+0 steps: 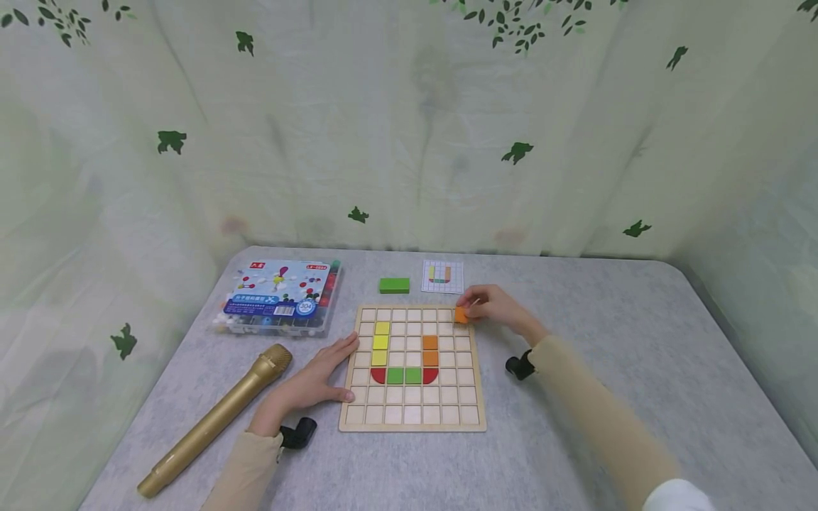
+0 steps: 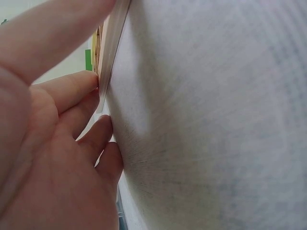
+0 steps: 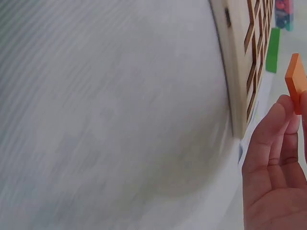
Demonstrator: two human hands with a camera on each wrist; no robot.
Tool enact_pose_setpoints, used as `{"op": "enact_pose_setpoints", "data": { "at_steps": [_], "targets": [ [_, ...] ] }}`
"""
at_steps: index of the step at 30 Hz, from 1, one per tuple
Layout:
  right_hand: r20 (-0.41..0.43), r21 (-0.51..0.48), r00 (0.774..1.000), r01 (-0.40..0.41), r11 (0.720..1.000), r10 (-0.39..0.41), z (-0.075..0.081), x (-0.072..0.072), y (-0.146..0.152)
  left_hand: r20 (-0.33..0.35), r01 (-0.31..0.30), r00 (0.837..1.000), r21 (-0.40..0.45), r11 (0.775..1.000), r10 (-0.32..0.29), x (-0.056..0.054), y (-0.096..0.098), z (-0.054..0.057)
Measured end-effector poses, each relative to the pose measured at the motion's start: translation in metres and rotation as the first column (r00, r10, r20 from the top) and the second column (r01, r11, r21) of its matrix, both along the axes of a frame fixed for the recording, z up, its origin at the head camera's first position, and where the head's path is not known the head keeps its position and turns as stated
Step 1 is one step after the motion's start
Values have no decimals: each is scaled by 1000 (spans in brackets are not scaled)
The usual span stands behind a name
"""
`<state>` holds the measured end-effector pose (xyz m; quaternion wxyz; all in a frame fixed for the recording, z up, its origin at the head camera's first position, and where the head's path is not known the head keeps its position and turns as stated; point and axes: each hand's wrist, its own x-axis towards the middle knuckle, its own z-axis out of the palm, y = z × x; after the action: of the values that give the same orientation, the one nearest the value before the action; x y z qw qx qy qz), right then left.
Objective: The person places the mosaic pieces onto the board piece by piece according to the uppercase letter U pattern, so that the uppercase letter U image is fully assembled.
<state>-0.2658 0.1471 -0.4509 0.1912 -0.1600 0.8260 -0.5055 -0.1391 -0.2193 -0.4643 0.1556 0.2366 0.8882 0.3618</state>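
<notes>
A wooden grid board (image 1: 415, 419) lies on the table, its cells holding a column of yellow tiles (image 1: 380, 342), two orange tiles (image 1: 430, 350), two green tiles (image 1: 404, 375) and a red rounded tile (image 1: 378, 375) at each lower corner. My right hand (image 1: 501, 310) pinches one orange square tile (image 3: 297, 81) between thumb and fingers, above the board's far right corner. The right wrist view shows that tile held up, apart from the board. Along the board's left edge rests my left hand (image 1: 313, 376), fingers extended, touching the rim and the table.
A pattern card (image 1: 442, 277) and a green block (image 1: 394, 285) lie behind the board. At the back left is a clear plastic box (image 1: 277, 298) with a printed label. A gold microphone (image 1: 217, 419) lies left of my left hand. Curtain-like sheets surround the table.
</notes>
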Motion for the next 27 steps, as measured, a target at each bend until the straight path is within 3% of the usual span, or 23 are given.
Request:
{"op": "enact_pose_setpoints", "data": {
  "at_steps": [13, 27],
  "targets": [
    [-14, 48, 996, -89, 995, 90, -8, 0, -50, -3, -1, 1000, -8, 1000, 1, -1, 0, -1],
    [-64, 116, 991, -107, 987, 115, -8, 2, -60, -1, -10, 1000, -16, 1000, 10, -2, -1, -3]
  ]
}}
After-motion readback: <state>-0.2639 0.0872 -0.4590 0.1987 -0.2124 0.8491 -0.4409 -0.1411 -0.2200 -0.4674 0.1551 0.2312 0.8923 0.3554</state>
